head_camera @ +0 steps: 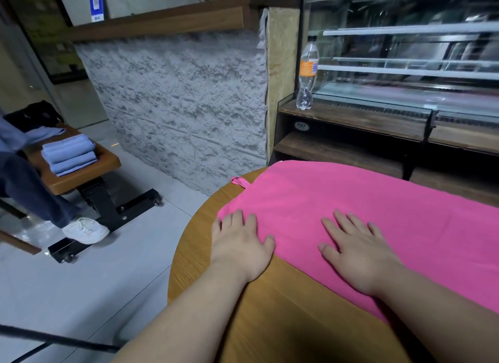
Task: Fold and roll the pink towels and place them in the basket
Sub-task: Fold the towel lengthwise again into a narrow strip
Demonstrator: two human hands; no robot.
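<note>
Wooden table [270, 322] bears a pink towel [391, 200], left hand [240, 244] and right hand [353, 252] flat on it, fingers [342, 222] released; bottle [307, 73] beyond.

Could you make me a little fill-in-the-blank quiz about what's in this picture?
The right hand lies flat on a ____ towel.
The towel is spread on a round ____ table.
The bottle on the shelf wears an ____ label.
The folded cloths on the bench are ____.
Missing words: pink, wooden, orange, blue.
</note>
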